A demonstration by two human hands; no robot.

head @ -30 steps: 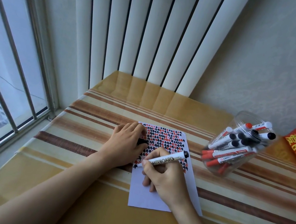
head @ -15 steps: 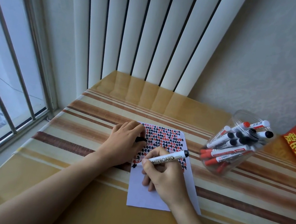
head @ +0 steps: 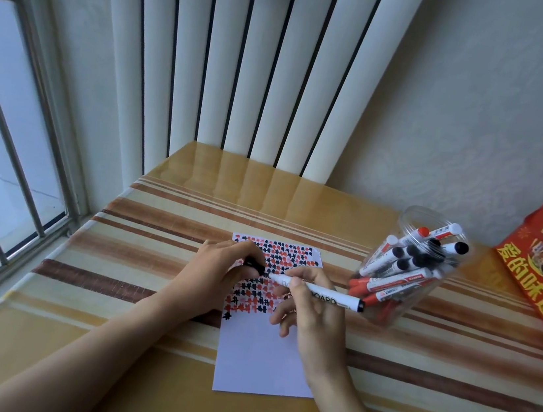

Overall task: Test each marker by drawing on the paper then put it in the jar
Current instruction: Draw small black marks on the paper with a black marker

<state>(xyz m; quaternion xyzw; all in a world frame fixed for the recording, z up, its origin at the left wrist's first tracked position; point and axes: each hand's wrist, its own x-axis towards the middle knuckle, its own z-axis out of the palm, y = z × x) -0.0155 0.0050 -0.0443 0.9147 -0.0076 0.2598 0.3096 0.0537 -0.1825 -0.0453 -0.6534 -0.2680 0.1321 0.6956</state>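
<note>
Two hands meet mid-frame over the paper (head: 261, 353): the right hand (head: 315, 312) pinches a marker (head: 320, 294), the left hand (head: 216, 271) grips a black cap (head: 254, 267) — half hidden. The jar (head: 407, 268) lies right, its far marker labels unreadable.

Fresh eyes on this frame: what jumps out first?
The white paper sheet at table centre, its upper half packed with red and black marks. Over it, the right hand holds a white whiteboard marker pointed at the black cap in the left hand. To the right, a tilted clear plastic jar holds markers.
</note>
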